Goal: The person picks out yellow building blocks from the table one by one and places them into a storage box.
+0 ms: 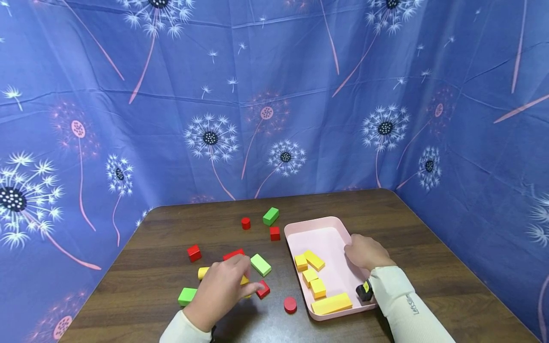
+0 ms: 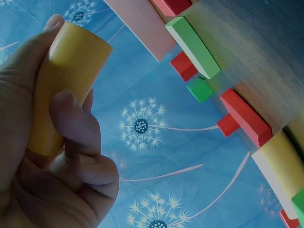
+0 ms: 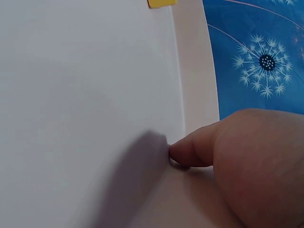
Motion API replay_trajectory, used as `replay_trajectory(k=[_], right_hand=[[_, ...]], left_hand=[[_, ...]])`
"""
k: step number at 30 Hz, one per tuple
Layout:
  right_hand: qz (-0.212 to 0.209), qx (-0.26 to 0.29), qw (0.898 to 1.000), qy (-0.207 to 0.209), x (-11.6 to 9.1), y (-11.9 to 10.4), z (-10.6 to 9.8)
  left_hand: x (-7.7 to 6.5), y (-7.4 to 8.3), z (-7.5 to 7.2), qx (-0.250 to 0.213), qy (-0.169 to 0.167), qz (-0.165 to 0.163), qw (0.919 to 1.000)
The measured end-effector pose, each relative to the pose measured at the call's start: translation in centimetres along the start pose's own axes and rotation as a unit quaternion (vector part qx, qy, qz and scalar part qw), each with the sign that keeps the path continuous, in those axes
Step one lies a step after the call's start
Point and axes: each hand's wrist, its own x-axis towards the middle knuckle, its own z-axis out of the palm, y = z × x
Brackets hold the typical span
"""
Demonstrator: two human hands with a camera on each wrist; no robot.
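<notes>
My left hand (image 1: pixel 225 288) holds a yellow cylinder (image 2: pixel 71 85) above the left part of the table, its fingers curled round the block; from the head view the hand mostly covers it. A second yellow block (image 1: pixel 203 272) shows past the back of that hand. Around it are a light green block (image 1: pixel 260 265), a red block (image 1: pixel 263 289) and a green block (image 1: pixel 187 296). My right hand (image 1: pixel 368 252) grips the right wall of the pink tray (image 1: pixel 332 220), the thumb inside against the wall. Several yellow blocks (image 1: pixel 331 304) lie in the tray's left and near part.
A red disc (image 1: pixel 290 305) lies left of the tray's near corner. Farther back are a red cylinder (image 1: pixel 246 223), a green block (image 1: pixel 271 216) and a red cube (image 1: pixel 275 233). Another red block (image 1: pixel 194 253) sits at the left. A blue patterned cloth (image 1: pixel 257 95) hangs behind the table.
</notes>
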Motion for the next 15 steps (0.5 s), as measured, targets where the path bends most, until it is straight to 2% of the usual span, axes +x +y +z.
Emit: replay_trajectory(k=[4,15], right_hand=[[-0.004,-0.003,1.000,0.003,-0.08,-0.04,-0.19],[0.003,0.002,1.000,-0.001,-0.03,-0.04,-0.13]], left_hand=[[0.21,0.24,-0.08,-0.021,-0.003,-0.006,0.9998],[0.68,0.97,0.01,-0.043,0.038,0.009,0.9983]])
